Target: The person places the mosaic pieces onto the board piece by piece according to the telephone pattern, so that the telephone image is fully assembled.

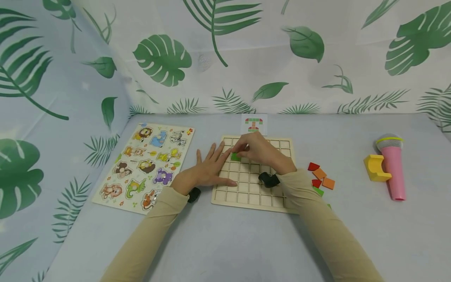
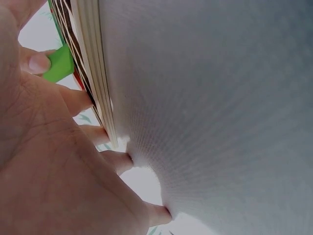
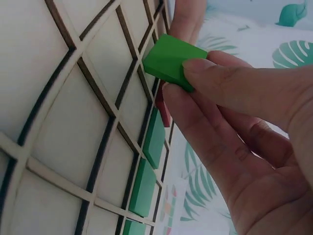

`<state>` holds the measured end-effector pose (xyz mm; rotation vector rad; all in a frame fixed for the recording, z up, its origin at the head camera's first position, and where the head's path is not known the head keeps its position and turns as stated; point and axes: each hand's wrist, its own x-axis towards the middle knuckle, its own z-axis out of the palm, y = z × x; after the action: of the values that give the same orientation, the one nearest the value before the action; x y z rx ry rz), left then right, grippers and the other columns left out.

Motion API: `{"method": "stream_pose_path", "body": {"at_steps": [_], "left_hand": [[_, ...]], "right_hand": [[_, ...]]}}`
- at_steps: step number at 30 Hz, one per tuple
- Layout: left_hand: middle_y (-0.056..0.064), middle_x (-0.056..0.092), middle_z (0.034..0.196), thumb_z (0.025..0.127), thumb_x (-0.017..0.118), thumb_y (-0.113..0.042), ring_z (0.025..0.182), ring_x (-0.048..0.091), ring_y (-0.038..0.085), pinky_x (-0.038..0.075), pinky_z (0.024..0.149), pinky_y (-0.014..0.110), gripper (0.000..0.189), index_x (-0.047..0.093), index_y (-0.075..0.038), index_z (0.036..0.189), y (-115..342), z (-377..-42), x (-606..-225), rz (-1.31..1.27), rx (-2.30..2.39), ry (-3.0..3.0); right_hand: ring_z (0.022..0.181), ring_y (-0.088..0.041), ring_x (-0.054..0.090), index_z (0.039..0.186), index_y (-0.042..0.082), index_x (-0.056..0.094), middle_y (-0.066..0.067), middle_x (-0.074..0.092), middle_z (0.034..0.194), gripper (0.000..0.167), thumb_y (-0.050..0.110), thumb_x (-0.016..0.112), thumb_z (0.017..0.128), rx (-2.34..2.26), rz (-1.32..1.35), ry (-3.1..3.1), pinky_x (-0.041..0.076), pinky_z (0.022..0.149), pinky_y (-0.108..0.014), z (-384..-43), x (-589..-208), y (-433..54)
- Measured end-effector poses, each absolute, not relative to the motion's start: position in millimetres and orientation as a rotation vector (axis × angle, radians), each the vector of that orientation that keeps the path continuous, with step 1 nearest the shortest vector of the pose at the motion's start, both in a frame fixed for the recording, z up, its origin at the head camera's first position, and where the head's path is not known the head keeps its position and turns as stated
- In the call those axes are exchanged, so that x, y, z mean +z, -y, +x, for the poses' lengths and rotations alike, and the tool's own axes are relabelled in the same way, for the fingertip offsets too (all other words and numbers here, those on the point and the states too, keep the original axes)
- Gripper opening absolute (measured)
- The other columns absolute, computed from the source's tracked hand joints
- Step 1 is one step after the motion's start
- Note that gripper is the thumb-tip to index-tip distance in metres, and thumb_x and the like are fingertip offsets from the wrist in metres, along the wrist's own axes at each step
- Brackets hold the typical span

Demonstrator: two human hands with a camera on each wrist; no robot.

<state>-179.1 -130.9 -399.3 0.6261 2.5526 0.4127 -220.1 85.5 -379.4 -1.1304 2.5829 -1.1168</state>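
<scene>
My right hand [image 1: 258, 150] pinches a green square tile [image 3: 171, 61] between thumb and fingers. It holds the tile, tilted, at the upper left of a wooden grid board [image 1: 243, 198]. In the right wrist view, several green tiles [image 3: 144, 186] and a red piece [image 3: 163, 111] sit in grid cells along the board's far side; the right hand hides most of these in the head view. With fingers spread, my left hand [image 1: 206, 171] rests at the board's left edge, its thumb over the grid. The left wrist view shows some of its fingertips touching the table.
Behind the board lies a pattern card [image 1: 254, 131]. Loose red [image 1: 313, 167], orange [image 1: 329, 183] and green [image 1: 318, 191] tiles lie to its right, partly behind my right sleeve. Farther right are a yellow block [image 1: 373, 168] and a pink microphone [image 1: 394, 172]. An animal puzzle [image 1: 105, 196] lies left.
</scene>
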Motion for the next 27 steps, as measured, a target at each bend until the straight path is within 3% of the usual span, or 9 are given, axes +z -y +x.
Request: {"method": "stream_pose_path", "body": {"at_steps": [17,27], "left_hand": [[0.009,-0.023,0.173,0.096,0.066,-0.062,0.157,-0.023,0.036,-0.015,0.114,0.077,0.109,-0.002,-0.02,0.17,132.0,-179.6,-399.1,0.639,0.413,-2.554],[0.008,-0.023,0.173,0.096,0.065,-0.063,0.157,-0.023,0.035,-0.016,0.114,0.076,0.109,-0.002,-0.02,0.17,131.4,-179.0,-397.8,0.632,0.406,-2.549]], "right_hand": [[0.088,-0.031,0.071,0.103,-0.007,0.08,-0.017,0.075,0.098,0.012,-0.004,0.077,0.091,-0.926,-1.092,-2.67,0.059,0.078,-0.04,-223.4,-384.4,-77.9],[0.097,-0.031,0.071,0.104,-0.007,0.08,-0.018,0.075,0.102,0.013,-0.004,0.076,0.092,-0.847,-1.004,-2.695,0.06,0.082,-0.039,-218.2,-380.3,-71.6]]}}
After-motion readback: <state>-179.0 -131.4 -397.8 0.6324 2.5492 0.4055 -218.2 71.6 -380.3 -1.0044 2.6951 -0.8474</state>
